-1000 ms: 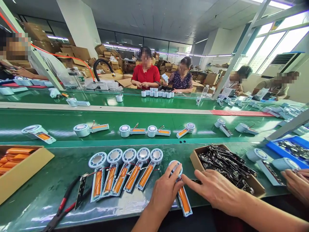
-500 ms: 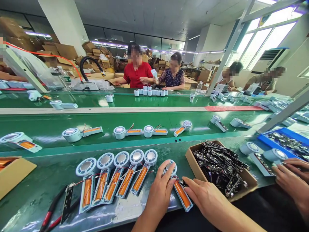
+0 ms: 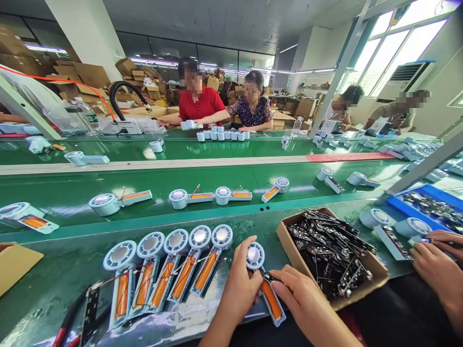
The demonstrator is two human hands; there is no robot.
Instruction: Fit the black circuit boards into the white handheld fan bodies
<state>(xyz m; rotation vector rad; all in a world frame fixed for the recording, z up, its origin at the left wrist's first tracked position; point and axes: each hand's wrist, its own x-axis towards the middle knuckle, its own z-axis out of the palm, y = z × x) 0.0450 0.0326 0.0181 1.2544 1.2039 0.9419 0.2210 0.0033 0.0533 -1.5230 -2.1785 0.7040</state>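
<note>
Right at the near edge, the left hand [image 3: 240,289] is curled around a fan unit [image 3: 255,254], thumb up beside its round white head, steadying it on the green bench [image 3: 72,270]. The unit's handle lies open and an orange battery [image 3: 272,299] shows inside. The right hand [image 3: 304,301] comes in from the other side, fingertips narrowed onto a small black board [image 3: 269,277] at the neck of that handle.

Just left of the hands, five more fan units [image 3: 170,265] lie side by side, each with an orange cell showing. Red-handled pliers [image 3: 63,332] sit at the bottom left corner.

Just right of the hands is a cardboard box [image 3: 285,236], heaped with black circuit boards [image 3: 329,250]. At the far left edge another cardboard box [image 3: 16,262] pokes in; what it holds cannot be seen.

Over at the right, a co-worker's hands [image 3: 437,270] are busy on a unit of their own, and beyond them a blue tray [image 3: 398,205] carries dark parts [image 3: 430,207].

Further back, the conveyor belt [image 3: 54,185] has single fan units spaced along it. Across the line, seated people work behind a row of small white cylinders [image 3: 222,136], with stacked cartons [image 3: 90,74] behind them.
</note>
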